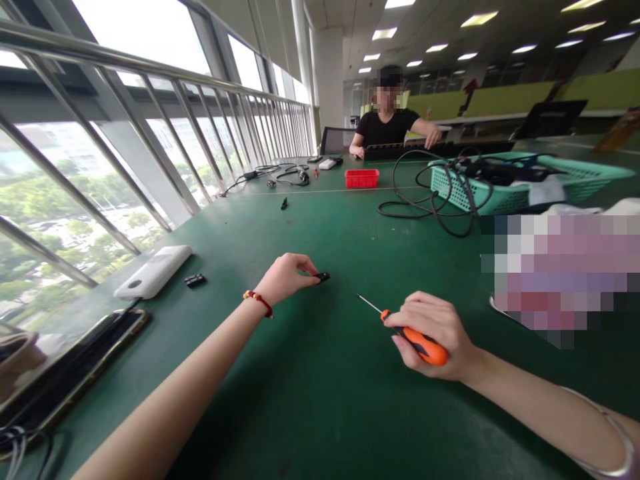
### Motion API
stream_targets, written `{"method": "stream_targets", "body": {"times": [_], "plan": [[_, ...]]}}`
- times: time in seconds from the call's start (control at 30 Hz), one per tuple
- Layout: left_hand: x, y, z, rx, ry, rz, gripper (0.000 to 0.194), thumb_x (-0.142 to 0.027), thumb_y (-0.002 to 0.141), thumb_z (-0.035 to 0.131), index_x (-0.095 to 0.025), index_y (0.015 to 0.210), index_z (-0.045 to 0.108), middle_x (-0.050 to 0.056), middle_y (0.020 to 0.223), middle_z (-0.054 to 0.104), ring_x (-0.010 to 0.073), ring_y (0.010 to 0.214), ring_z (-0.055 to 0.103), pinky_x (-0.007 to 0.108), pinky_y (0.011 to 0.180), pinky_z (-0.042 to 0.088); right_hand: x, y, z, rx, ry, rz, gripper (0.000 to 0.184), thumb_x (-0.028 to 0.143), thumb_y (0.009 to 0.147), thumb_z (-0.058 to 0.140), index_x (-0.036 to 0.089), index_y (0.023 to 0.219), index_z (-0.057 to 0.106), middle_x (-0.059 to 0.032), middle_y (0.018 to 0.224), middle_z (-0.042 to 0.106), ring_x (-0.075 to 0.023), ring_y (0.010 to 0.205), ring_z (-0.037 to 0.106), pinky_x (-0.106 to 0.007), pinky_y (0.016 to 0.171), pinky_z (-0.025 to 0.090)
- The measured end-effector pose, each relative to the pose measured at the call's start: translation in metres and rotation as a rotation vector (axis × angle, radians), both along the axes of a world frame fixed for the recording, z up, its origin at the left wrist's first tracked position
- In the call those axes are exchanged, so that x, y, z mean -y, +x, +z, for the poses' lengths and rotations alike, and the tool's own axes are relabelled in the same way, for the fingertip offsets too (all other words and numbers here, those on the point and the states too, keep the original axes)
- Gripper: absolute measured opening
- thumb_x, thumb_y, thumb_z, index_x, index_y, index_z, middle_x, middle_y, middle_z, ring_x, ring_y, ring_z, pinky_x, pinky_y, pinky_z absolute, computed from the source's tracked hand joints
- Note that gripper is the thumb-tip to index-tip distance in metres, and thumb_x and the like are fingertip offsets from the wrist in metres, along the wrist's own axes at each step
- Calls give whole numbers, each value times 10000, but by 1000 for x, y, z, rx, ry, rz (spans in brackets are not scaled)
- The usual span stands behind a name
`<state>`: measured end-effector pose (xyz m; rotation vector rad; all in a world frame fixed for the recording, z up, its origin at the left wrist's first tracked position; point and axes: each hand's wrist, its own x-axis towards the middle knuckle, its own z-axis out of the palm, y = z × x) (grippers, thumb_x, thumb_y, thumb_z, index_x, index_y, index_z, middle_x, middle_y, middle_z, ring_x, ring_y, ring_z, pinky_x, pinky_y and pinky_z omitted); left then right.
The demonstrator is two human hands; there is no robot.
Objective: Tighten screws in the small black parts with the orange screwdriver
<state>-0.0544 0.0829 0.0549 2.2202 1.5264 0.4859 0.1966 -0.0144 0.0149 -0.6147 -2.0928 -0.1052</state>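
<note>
My left hand (pixel 289 272) pinches a small black part (pixel 324 277) between thumb and fingertips, just above the green table; its exact kind is too small to make out. My right hand (pixel 434 332) is wrapped round the orange and black handle of a screwdriver (pixel 420 343). The thin metal shaft points up and left, and its tip is apart from the black part. Another small black piece (pixel 195 280) lies on the table to the left of my left hand.
A white power bank (pixel 154 272) and a phone (pixel 75 373) lie at the left. Farther off are a small black piece (pixel 285 203), a red tray (pixel 362 179), cables (pixel 285 175) and a teal basket (pixel 575 175). Opposite sits a person (pixel 390 123) with a long black object.
</note>
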Motion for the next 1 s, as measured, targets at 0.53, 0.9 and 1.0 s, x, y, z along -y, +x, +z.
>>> {"method": "stream_targets", "body": {"times": [0.53,0.9,1.0], "plan": [[6,15,-12,99,-24,-78,168,-321,696,630,-174,761,680,25,819,711,172,798,640,297,791,495,-1,0,-2,6,-16,-9,135,151,715,556,190,844,547,15,628,607,-105,514,523,-285,566,445],[32,44,-14,-42,325,-168,69,-236,752,602,-207,770,663,14,858,675,192,869,568,315,795,448,-2,3,-1,-70,-46,-226,106,159,776,551,195,875,566,-8,712,650,-118,584,563,-274,579,447],[42,51,-11,-120,230,-150,57,-204,722,610,-203,753,659,7,829,676,193,850,572,301,750,452,-3,4,-2,-70,-106,-259,80,182,795,546,201,869,568,-10,745,663,-125,615,576,-273,599,455]]}}
